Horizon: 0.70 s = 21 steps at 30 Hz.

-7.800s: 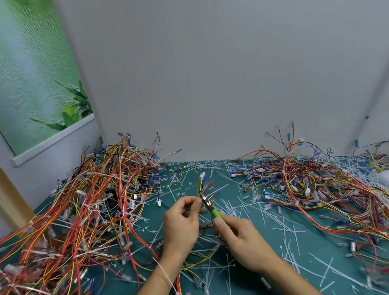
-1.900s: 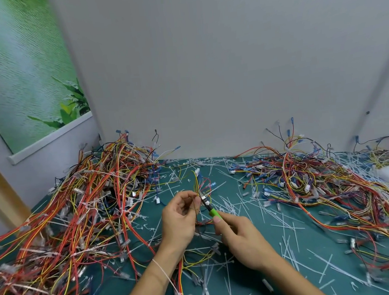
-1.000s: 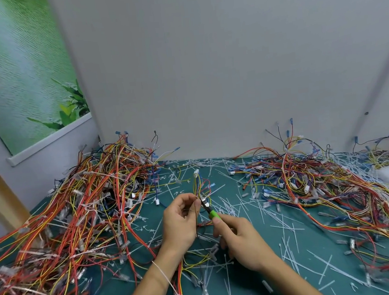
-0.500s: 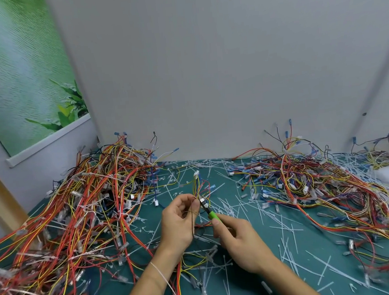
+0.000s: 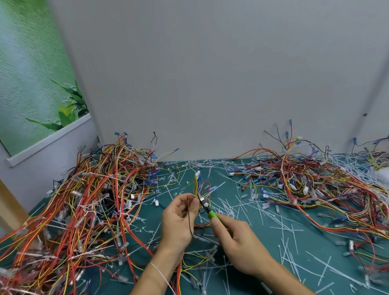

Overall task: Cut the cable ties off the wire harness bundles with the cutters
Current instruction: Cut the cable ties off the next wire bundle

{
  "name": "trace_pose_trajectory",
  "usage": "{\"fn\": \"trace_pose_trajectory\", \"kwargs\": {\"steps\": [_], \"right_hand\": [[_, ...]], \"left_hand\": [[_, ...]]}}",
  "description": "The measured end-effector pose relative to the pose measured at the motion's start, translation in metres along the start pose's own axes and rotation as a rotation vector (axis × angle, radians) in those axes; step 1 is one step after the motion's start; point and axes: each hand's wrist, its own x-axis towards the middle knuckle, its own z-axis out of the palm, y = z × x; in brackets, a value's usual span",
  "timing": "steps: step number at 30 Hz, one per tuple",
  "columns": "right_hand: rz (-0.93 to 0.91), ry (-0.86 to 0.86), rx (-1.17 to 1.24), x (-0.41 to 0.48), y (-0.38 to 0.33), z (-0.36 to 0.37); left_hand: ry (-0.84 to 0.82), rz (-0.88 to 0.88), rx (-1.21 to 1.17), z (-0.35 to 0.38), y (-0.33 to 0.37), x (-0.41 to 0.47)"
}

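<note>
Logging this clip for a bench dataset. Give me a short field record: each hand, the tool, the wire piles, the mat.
left hand: pinches a small wire harness bundle, held up over the mat
right hand: grips green-handled cutters
cutters: tip at the bundle, next to the left hand
wire piles: large pile on the left, second pile on the right
mat: green, strewn with cut cable ties

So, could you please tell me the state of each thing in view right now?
wire harness, held up off the green mat, connectors topmost
cutters, tip at the harness, jaws too small to judge
left hand, pinching the harness
right hand, gripping the cutters
left wire pile, heaped, tangled
right wire pile, spread out, tangled
cut cable ties, scattered over the mat
</note>
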Motion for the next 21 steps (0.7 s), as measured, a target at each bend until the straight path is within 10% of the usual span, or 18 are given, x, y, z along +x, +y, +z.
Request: {"fn": "trace_pose_trajectory", "kwargs": {"steps": [21], "right_hand": [[0.080,-0.011,0.057,0.0020,0.0006,-0.0012]], "left_hand": [[0.025,-0.130,-0.092,0.0021,0.0049,-0.0009]]}}
